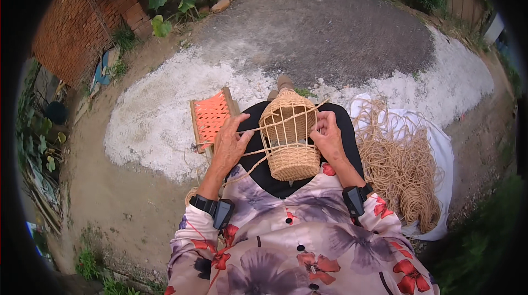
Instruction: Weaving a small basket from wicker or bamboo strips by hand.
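Observation:
On my lap lies a partly woven straw-coloured basket [296,169], its base end toward me and bare upright stakes showing between two woven bands. To its left, my left hand [230,140] is closed on a twisted straw cord [275,124] that runs across the stakes to the right side. The index finger and thumb stand a little apart at their tips. My right hand [328,138] grips the basket's right side, its fingertips partly hidden by the stakes. Loose cord also trails from the basket toward my left forearm.
A small wooden stool [226,101] with an orange woven seat stands left of my knee. At right, a large tangled heap of straw cord [393,168] lies on a white sheet [446,171]. White gravel [148,119] and dark grit [324,31] cover the ground ahead, before brick walls.

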Motion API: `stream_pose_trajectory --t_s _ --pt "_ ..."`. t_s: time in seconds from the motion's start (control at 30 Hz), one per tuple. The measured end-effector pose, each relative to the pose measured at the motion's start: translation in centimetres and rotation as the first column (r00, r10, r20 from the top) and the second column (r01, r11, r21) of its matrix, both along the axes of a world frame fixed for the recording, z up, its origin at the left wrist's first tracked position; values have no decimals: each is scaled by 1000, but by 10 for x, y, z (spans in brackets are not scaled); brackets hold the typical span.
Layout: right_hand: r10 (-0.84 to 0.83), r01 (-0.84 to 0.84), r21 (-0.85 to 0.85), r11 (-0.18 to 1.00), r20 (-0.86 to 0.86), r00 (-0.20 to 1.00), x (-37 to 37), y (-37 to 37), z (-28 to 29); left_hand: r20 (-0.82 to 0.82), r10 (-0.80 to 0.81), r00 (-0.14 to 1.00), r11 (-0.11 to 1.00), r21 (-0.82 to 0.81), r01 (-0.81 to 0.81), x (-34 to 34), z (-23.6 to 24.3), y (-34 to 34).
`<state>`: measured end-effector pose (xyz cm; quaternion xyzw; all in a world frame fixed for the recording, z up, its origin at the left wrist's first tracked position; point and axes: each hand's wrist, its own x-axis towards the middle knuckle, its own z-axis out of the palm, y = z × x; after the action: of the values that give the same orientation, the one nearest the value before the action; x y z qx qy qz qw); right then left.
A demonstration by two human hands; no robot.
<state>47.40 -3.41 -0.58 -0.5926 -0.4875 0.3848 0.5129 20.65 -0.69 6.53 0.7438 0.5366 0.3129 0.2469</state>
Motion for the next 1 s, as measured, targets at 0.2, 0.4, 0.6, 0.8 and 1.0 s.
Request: stream_pose_trajectory --t_s 0.2,0.4,0.6,0.8,1.0 --pt "-6 6 -17 1000 30 1000 -2 4 -1 -4 -139 990 990 -3 139 9 -8 -5" --pt "-12 32 -68 997 274 962 -3 2 23 -366 485 794 857 379 -349 -80 6 -7" --pt "-10 44 -124 991 264 964 -6 4 20 623 404 670 434 -775 459 -4 4 -82" --pt "-18 42 -89 995 250 968 -6 1 17 709 688 156 567 -660 493 28 -21 -71" --pt "-27 43 -82 996 187 982 -6 -1 15 737 640 217 636 -667 387 31 -25 -39"
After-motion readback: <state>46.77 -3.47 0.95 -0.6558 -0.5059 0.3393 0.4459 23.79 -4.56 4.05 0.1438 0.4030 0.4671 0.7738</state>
